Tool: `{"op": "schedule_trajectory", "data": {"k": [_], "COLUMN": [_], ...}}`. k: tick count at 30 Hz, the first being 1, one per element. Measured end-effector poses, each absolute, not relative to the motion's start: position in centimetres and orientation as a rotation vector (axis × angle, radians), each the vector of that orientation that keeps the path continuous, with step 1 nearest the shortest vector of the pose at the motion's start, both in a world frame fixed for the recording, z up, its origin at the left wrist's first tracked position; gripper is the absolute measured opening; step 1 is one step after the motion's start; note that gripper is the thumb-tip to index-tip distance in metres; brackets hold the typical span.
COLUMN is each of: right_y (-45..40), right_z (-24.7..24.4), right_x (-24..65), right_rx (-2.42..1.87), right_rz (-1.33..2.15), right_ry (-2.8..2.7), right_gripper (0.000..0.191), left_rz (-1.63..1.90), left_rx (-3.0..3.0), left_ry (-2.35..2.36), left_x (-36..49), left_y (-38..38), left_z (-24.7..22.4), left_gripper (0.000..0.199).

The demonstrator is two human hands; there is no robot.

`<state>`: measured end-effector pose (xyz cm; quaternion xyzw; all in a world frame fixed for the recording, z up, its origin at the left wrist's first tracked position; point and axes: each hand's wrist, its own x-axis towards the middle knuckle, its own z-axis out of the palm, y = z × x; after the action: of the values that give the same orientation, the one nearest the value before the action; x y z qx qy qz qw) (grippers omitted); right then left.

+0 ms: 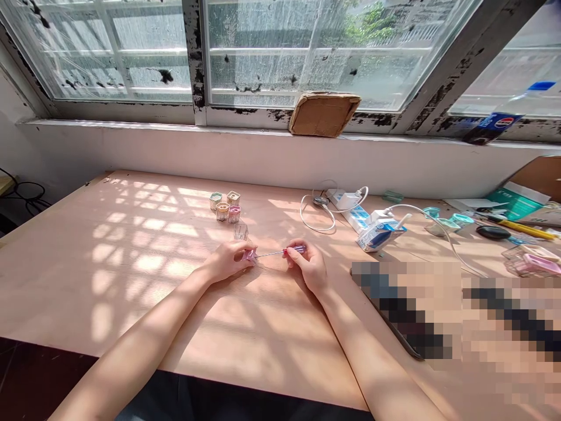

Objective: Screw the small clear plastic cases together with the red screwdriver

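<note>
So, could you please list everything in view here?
window: 1, grey frame, back
table: 1, pale wood, foreground
cardboard: 1, brown, at window
bottle: 1, blue cap, at window, right
hexagonal cups: 4, green, pink, two tan, table centre
clear piece: 1, transparent, by hexagonal cups
small piece: 1, pink, held
screwdriver: 1, purple and red handle, held
power strip: 1, white and blue, right of screwdriver
plugs: 2, white, at power strip
carton: 1, blue and white, beside power strip
teal cups: about 3, teal, right
yellow tool: 1, yellow, far right
other clutter: uncounted, mixed, far right
left hand: 1, bare, on small piece
right hand: 1, bare, on screwdriver
</note>
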<state>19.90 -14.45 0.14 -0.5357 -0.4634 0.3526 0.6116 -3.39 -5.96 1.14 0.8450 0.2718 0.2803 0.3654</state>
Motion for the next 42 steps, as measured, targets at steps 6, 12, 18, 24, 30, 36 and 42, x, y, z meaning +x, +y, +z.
{"op": "schedule_trajectory", "data": {"k": [6, 12, 18, 24, 30, 36, 42], "right_y": [-14.8, -14.7, -15.3, -15.5, -14.7, -14.7, -14.9], "right_z": [0.1, 0.6, 1.3, 1.5, 0.0, -0.2, 0.1], "right_x": [20.6, 20.7, 21.2, 21.0, 21.8, 21.6, 21.2], "right_rx": [-1.488, -1.390, -1.511, -1.455, -1.490, -1.359, -1.478], "right_rz": [0.676, 0.684, 0.830, 0.939, 0.925, 1.035, 0.956], "right_ry": [-1.162, -1.217, -1.239, -1.184, -1.199, -1.148, -1.152], "right_gripper": [0.049, 0.046, 0.043, 0.048, 0.053, 0.051, 0.052], "left_rz": [0.735, 0.753, 0.733, 0.753, 0.751, 0.737, 0.678], "left_rx": [2.184, 2.223, 2.234, 2.234, 2.231, 2.188, 2.151], "left_ry": [0.671, 0.667, 0.664, 0.666, 0.684, 0.721, 0.785], "left_x": [-3.4, -3.2, -3.2, -3.0, -2.8, -3.2, -3.3], "left_y": [-6.0, -6.0, -6.0, -6.2, -6.1, -5.9, -5.8], "left_z": [1.5, 1.6, 1.5, 1.4, 1.3, 1.2, 1.1], "left_gripper": [0.029, 0.028, 0.028, 0.024, 0.022, 0.028, 0.032]}}
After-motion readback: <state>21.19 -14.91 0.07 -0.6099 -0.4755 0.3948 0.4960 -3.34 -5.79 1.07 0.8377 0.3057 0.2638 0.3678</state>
